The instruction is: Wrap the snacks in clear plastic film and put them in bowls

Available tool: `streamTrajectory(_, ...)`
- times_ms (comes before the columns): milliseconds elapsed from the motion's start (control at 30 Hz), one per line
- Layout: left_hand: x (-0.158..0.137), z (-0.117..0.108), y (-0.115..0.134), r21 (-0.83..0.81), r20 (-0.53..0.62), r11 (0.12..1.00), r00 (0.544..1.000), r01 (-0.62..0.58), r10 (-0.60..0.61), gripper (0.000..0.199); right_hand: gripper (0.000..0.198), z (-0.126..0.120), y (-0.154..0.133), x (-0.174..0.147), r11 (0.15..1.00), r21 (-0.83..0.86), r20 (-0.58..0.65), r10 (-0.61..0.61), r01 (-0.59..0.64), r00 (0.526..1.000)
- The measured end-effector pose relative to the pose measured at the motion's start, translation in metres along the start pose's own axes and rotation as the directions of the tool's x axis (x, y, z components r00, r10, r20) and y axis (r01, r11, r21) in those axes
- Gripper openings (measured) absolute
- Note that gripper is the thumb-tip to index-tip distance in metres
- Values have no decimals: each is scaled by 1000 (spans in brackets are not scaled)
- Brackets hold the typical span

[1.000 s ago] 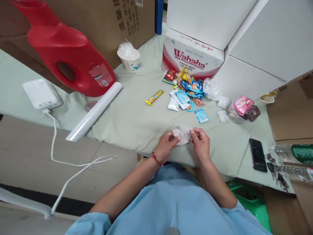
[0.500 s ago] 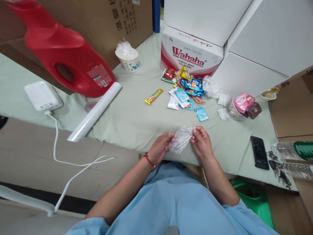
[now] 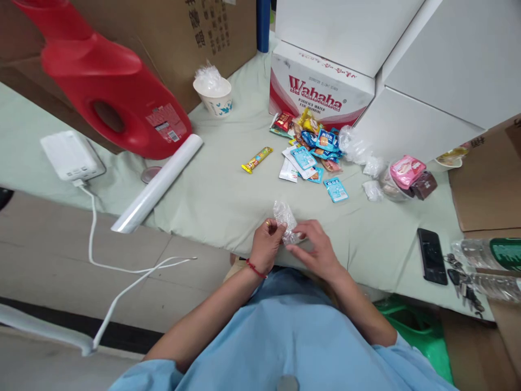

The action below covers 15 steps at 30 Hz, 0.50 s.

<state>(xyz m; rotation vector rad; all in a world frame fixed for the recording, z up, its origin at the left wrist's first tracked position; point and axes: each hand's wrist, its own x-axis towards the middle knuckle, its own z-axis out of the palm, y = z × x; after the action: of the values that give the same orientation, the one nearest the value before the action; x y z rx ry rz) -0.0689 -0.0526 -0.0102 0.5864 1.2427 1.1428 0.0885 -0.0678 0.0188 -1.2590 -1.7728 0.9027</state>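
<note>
A crumpled piece of clear plastic film [image 3: 286, 217] is pinched between the thumb and fingers of my left hand [image 3: 265, 241], above the table's front edge. My right hand [image 3: 319, 250] is close on the film's right side, thumb and fingers spread apart; whether a fingertip touches the film I cannot tell. Beyond my hands lie a yellow snack bar [image 3: 257, 160], a blue snack packet [image 3: 336, 190] and a heap of wrapped snacks [image 3: 311, 141].
On the left are a red jug [image 3: 118, 92], a white roll [image 3: 158, 184] and a power bank [image 3: 72, 156] with a cable. A paper cup [image 3: 214, 98] holds crumpled film. Boxes [image 3: 321, 89] stand behind. To the right are a phone [image 3: 432, 255], keys [image 3: 464, 282] and plastic bottles [image 3: 504, 253].
The film has gone from spread between both hands to a narrower, upright bunch in my left hand. My right hand has let go, moved left and opened its fingers.
</note>
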Motion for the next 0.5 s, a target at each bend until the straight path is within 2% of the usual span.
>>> streamTrajectory(33,-1,0,1,-39,13,999,1000,29,-29,41,18,5,-1,0,998,-50,48,-34,36,998)
streamTrajectory(100,-3,-1,4,-126,53,988,995,87,-81,41,8,13,1,2,995,-87,49,-42,46,998)
streamTrajectory(167,-5,-3,6,-181,104,976,989,121,-103,40,12,18,4,4,999,-18,7,29,-29,1000)
streamTrajectory(233,-8,-6,6,-182,152,975,983,130,-102,40,17,20,8,5,978,133,-17,166,-162,986)
streamTrajectory(333,-8,-8,2,-110,180,987,979,116,-95,42,24,21,12,6,884,340,-18,348,-321,937)
streamTrajectory(500,-3,-10,-7,115,157,993,987,-36,18,23,32,20,14,8,768,502,-8,463,-397,887)
